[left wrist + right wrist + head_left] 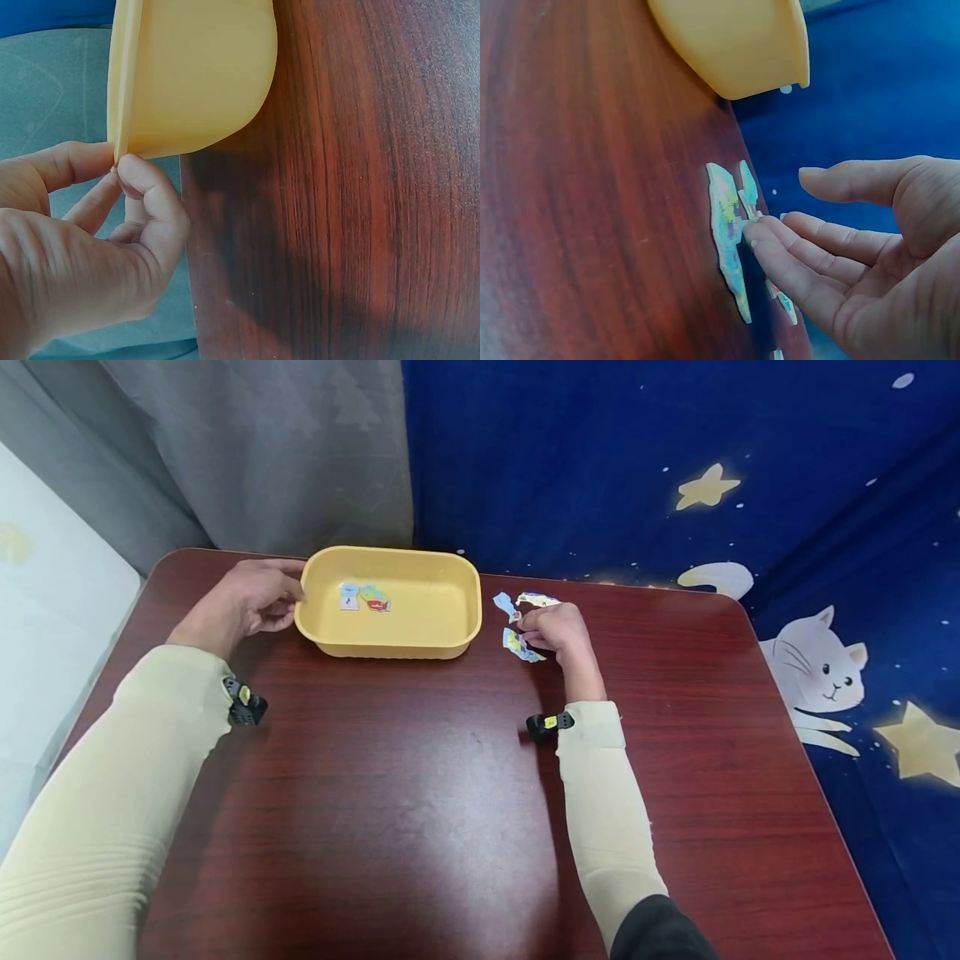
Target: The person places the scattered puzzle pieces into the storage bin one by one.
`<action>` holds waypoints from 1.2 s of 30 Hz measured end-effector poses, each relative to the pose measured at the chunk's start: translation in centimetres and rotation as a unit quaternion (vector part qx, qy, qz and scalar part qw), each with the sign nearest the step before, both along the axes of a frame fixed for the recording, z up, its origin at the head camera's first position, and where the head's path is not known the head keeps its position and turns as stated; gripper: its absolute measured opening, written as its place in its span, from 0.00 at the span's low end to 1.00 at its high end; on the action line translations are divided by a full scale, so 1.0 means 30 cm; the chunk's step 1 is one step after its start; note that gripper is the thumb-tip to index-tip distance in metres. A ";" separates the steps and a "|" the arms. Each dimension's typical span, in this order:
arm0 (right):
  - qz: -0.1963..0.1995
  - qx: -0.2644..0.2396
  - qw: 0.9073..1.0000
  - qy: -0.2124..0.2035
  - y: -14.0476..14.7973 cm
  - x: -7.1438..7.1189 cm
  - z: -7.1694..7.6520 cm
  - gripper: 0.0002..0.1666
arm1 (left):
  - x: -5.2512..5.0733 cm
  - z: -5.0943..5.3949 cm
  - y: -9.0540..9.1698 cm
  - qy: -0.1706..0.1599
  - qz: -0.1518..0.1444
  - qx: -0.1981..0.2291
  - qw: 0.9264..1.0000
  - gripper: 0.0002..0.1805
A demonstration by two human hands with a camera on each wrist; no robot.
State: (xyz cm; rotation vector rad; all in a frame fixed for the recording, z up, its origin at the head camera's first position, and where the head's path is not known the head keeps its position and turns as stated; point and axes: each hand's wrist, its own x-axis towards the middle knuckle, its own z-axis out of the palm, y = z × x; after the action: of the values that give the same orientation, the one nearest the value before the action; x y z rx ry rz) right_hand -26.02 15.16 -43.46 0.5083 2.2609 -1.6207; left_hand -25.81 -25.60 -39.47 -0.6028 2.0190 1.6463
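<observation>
A yellow bin (pixel 390 622) stands near the table's back edge. My left hand (pixel 258 597) pinches the left end of its rim; the left wrist view shows thumb and fingers on the rim (pixel 129 75). Inside lie a small white piece (pixel 349 602) and a green and red piece (pixel 377 599). Right of the bin, my right hand (pixel 558 631) is over several flat printed pieces, including a blue one (pixel 506 604) and a green-blue one (pixel 520 646). In the right wrist view its fingertips touch or nearly touch the pieces (pixel 726 217), thumb apart from the fingers.
The dark red wooden table (pixel 420 760) extends in front of the bin. Behind it hang a grey curtain (pixel 300 452) and a blue curtain (pixel 555 460) with stars and a white cat. A white surface (pixel 52 585) is at the left.
</observation>
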 end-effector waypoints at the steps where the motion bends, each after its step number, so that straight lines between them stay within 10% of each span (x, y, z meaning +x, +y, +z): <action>1: -0.003 0.000 1.000 0.001 -0.001 0.001 -0.003 0.13 | 0.001 0.001 0.000 0.001 0.000 -0.001 1.000 0.32; 9: -0.003 0.007 1.000 0.016 -0.004 0.016 -0.025 0.02 | 0.003 0.004 0.001 -0.001 -0.001 -0.004 1.000 0.32; 16: 0.034 0.073 0.997 0.013 -0.021 0.026 -0.033 0.20 | 0.000 0.005 0.000 -0.003 -0.001 -0.008 1.000 0.32; 36: 0.079 0.232 0.967 0.067 -0.081 0.043 -0.062 0.27 | -0.002 0.000 -0.001 -0.003 -0.001 -0.010 1.000 0.32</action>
State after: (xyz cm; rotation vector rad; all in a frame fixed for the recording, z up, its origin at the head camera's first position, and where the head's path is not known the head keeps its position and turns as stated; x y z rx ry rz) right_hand -24.74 12.72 -45.32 0.3174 2.7160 -1.0754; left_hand -25.88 -25.64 -39.46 -0.6116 2.0335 1.6224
